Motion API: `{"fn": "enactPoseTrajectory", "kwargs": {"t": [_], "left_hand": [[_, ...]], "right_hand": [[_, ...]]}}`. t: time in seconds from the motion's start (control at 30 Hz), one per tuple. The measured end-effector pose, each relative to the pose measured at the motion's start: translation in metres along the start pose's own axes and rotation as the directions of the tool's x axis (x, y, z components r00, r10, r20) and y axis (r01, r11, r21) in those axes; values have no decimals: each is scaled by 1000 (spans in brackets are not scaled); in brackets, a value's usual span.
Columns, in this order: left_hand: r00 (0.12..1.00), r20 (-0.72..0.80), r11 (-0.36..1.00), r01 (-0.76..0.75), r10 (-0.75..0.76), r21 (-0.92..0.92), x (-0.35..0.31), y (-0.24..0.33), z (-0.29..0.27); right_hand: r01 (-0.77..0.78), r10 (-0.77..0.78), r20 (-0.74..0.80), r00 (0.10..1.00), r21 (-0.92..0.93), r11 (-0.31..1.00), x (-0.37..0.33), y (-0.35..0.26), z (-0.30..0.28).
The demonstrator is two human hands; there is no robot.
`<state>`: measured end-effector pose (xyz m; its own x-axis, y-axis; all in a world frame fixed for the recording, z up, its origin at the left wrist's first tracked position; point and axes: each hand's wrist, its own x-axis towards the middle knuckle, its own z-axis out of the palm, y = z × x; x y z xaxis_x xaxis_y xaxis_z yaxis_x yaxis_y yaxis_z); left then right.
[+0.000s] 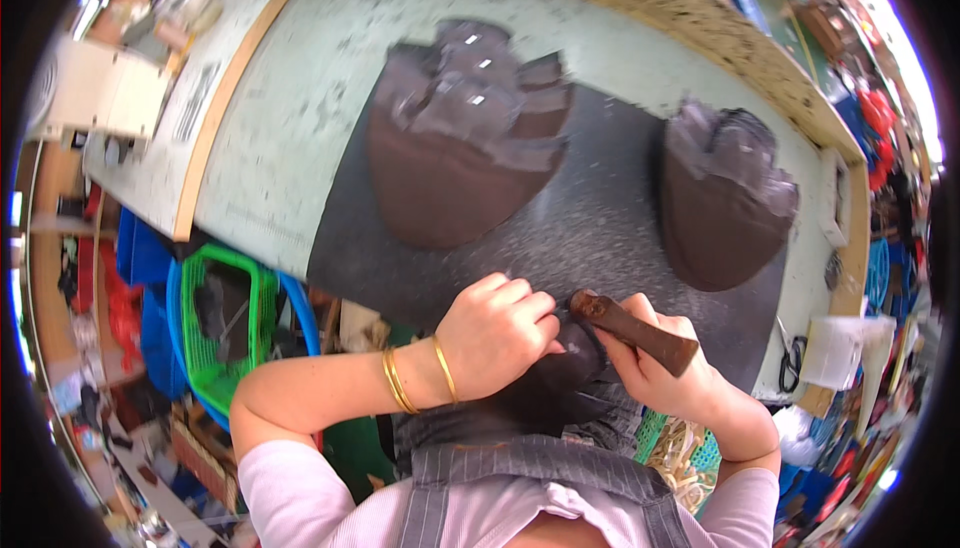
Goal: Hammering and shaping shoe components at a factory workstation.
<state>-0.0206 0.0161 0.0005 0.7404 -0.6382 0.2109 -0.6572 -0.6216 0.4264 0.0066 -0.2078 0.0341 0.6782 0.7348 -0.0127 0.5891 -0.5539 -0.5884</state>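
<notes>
My left hand [500,335], with gold bracelets [400,380] on its wrist, is closed at the near edge of the table. Its thumb and fingers pinch a dark leather-like piece [572,360] that hangs over my lap. Close to its right, my right hand [655,358] grips a rust-brown hammer [640,330] with a flared end. The hammer's rounded end lies just above the dark piece; whether they touch I cannot tell. Most of the piece's lower part blends into my dark clothing.
On the black mat [590,203] stand a larger stack of dark brown rounded pieces [450,183] and a smaller stack [725,213] to the right. A wooden strip [240,98] crosses the table's left side. Scissors [792,360] lie at right; a green basket [195,348] stands below left.
</notes>
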Motion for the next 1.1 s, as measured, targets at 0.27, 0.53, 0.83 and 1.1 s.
{"fn": "enactPoseTrajectory", "kwargs": {"t": [0.27, 0.53, 0.83, 1.1], "left_hand": [[942, 206, 793, 335, -266, -509, 56, 7, 1], [904, -402, 972, 50, -142, -230, 247, -57, 54], [602, -623, 812, 576, -499, -94, 67, -255, -30], [750, -379, 709, 166, -542, -685, 43, -194, -81]], "right_hand": [[-287, 381, -372, 847, 284, 915, -75, 13, -60], [-279, -10, -706, 708, -293, 915, -36, 142, -84], [-127, 499, -616, 610, 545, 829, -25, 74, -96], [-257, 405, -336, 850, 407, 877, 114, 25, -72]]}}
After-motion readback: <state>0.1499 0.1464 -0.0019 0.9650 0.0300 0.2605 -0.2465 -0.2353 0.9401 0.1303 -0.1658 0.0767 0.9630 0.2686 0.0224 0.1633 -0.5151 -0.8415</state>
